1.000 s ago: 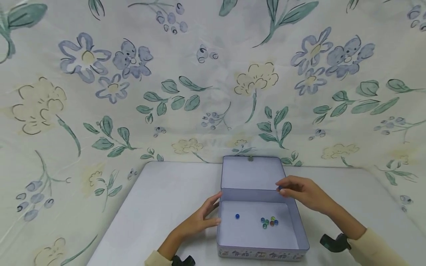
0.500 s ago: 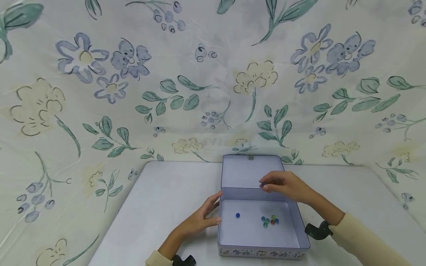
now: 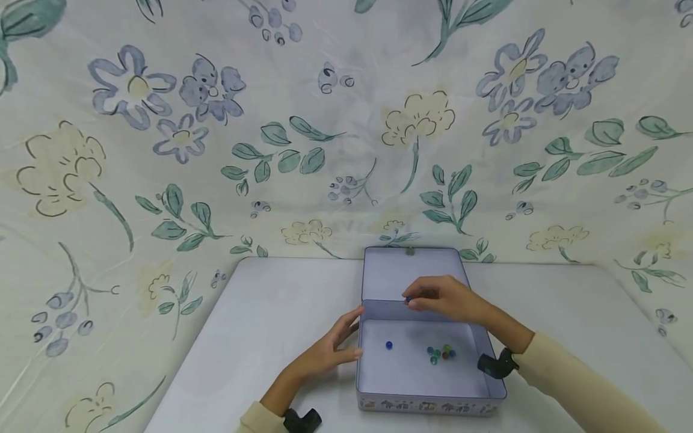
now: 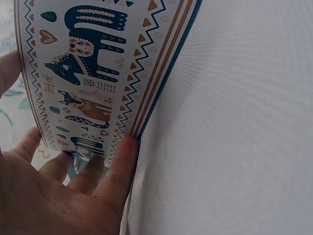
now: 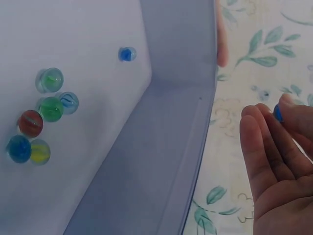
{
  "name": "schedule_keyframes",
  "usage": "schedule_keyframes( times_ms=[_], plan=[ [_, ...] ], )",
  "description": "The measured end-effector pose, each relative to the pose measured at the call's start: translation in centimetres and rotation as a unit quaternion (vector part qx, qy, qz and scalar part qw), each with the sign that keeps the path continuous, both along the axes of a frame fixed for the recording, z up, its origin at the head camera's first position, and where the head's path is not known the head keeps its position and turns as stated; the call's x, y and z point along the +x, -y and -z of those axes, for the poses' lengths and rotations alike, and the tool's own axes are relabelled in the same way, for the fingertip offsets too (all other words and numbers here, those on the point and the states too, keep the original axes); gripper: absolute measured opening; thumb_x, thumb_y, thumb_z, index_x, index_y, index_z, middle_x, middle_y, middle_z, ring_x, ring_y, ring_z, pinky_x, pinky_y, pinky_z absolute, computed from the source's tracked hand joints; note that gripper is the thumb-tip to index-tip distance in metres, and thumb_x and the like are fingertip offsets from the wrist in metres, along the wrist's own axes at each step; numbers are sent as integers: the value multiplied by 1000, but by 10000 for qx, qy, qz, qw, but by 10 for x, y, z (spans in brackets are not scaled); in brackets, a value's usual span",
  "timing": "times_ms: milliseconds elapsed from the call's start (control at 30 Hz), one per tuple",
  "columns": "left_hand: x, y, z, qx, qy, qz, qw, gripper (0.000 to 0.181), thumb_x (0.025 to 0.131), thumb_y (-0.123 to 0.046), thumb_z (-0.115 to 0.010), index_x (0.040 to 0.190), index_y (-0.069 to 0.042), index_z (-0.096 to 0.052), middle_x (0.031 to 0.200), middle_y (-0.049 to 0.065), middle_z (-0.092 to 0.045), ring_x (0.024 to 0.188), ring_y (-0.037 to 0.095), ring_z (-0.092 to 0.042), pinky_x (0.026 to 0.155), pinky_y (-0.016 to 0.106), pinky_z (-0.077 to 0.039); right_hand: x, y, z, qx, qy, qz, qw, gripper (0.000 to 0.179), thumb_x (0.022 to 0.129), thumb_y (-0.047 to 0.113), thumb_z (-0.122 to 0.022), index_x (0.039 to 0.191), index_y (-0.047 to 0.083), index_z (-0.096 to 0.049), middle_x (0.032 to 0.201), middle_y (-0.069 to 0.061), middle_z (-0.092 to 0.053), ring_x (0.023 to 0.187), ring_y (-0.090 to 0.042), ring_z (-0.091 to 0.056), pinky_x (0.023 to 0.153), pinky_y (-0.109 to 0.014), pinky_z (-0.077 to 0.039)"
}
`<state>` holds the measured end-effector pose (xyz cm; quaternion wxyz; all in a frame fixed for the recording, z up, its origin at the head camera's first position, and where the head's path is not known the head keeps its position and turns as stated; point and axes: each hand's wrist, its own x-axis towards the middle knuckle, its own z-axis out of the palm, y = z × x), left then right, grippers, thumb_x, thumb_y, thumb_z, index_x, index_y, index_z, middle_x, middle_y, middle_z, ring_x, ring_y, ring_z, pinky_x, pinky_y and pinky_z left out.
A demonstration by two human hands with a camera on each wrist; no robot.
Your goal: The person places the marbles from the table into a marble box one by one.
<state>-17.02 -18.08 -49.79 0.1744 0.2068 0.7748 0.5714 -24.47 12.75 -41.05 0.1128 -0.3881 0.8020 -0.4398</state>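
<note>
A lilac tin box with a patterned outside stands on the table. My right hand is over the box's back edge and pinches a blue marble between thumb and fingertips. Along the box's left wall, my left hand rests with fingers and thumb spread; in the left wrist view the fingertips touch the patterned side. Inside, a lone blue marble lies toward the left. Further right is a cluster of several marbles, among them a red-brown one, a green one and a yellow one.
The box's hinged lid is raised and leans back behind the box. White table surface extends to both sides. Behind it hangs a floral cloth. Each wrist wears a dark camera.
My right hand has moved left across the back of the box, carrying the blue marble from the right corner toward the middle. The left hand keeps its place at the box's side.
</note>
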Motion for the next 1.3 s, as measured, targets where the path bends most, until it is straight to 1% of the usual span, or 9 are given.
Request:
schedule_keyframes(
  times_ms=[233,367,567,667,800,900,1000,1133,1300],
  plan=[
    [1,-1,-1,35,61,-8,10000,81,98,-24,-63,161,-24,-13,170,7,-1,153,45,-13,117,65,-30,-4,11,7,-60,177,-260,9995,24,97,16,-66,116,1,-69,111,-16,-72,97,-15,-71,83,-23,-61],
    [0,0,0,77,41,41,10000,80,98,-23,-62,161,-24,-13,170,9,0,153,47,-12,117,65,-31,-6,16,10,69,42,-403,9992,26,97,17,-65,116,0,-69,112,-16,-72,97,-13,-69,84,-23,-59],
    [-1,1,2,131,-7,109,9999,80,98,-20,-61,161,-21,-12,170,12,2,152,47,-12,117,64,-30,-8,26,15,281,-152,-491,9983,25,97,19,-66,114,1,-70,111,-9,-73,96,-8,-68,85,-23,-59],
    [-1,1,2,143,-25,134,9998,80,98,-20,-61,161,-20,-11,170,12,2,153,47,-12,117,64,-30,-8,31,16,397,-147,-493,9979,25,97,20,-66,114,2,-70,110,-6,-73,96,-8,-68,86,-22,-58],
    [-1,2,2,154,-20,140,9998,80,98,-20,-61,161,-21,-11,170,11,2,153,47,-11,117,64,-31,-8,36,20,491,-95,-499,9975,24,98,20,-65,113,3,-71,111,-7,-73,99,-10,-69,88,-21,-57],
    [-2,2,2,166,-19,138,9998,80,99,-20,-61,161,-21,-11,170,11,3,153,46,-11,117,63,-32,-9,39,24,529,-53,-517,9972,23,97,19,-66,112,2,-71,109,-8,-74,97,-11,-70,86,-21,-58],
    [-2,2,2,175,-29,164,9997,80,99,-19,-61,162,-20,-10,170,11,3,153,47,-11,116,63,-33,-9,42,29,613,-3,-508,9968,22,97,19,-66,111,3,-72,107,-4,-74,95,-9,-70,85,-21,-58],
    [-2,2,2,200,-23,207,9996,80,99,-20,-60,162,-19,-10,170,11,3,153,47,-11,115,63,-35,-9,45,35,689,-19,-524,9962,21,96,18,-67,111,3,-72,105,-2,-74,95,-10,-70,87,-22,-58],
    [-1,1,2,205,40,201,9996,79,99,-21,-60,161,-22,-11,170,11,4,153,47,-11,115,62,-35,-8,47,40,879,-2,-504,9949,20,96,17,-67,110,3,-72,102,-1,-74,93,-8,-68,86,-20,-58]
  ],
)
